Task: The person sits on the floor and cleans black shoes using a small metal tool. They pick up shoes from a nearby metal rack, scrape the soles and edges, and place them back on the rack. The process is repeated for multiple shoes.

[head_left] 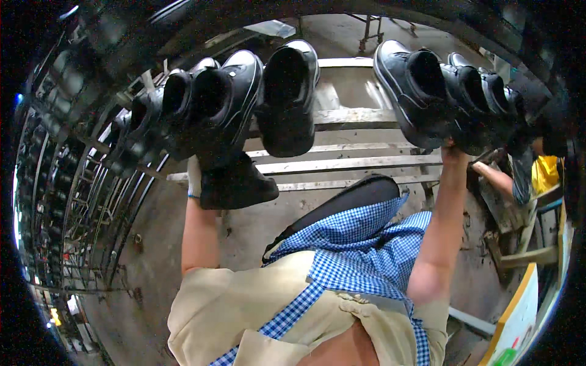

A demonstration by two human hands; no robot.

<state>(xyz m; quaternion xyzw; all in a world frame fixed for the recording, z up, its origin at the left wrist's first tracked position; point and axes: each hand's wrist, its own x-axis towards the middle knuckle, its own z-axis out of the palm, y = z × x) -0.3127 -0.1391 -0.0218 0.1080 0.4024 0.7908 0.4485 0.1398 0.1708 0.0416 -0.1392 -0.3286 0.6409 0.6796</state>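
My left hand [193, 175], pale at the wrist as if gloved, is at the left beside a black shoe [238, 185]. That shoe sits lower than the row and appears held by this hand, whose fingers it hides. Above it, black shoes [287, 97] stand side by side on a slatted metal rack [348, 117], toes pointing away. My right hand [453, 152] reaches up to the heels of the right-hand group, under a black shoe [410, 91]. Its fingers are hidden behind the shoes, so its grip does not show.
Tall racks with dark shoes [55, 213] line the left side. At the right are another person's forearm [497, 180], a yellow bag or cloth [545, 174], wooden pieces [528, 259] and a white board with a yellow edge [516, 305]. Pale rails [342, 163] cross below the shoe row.
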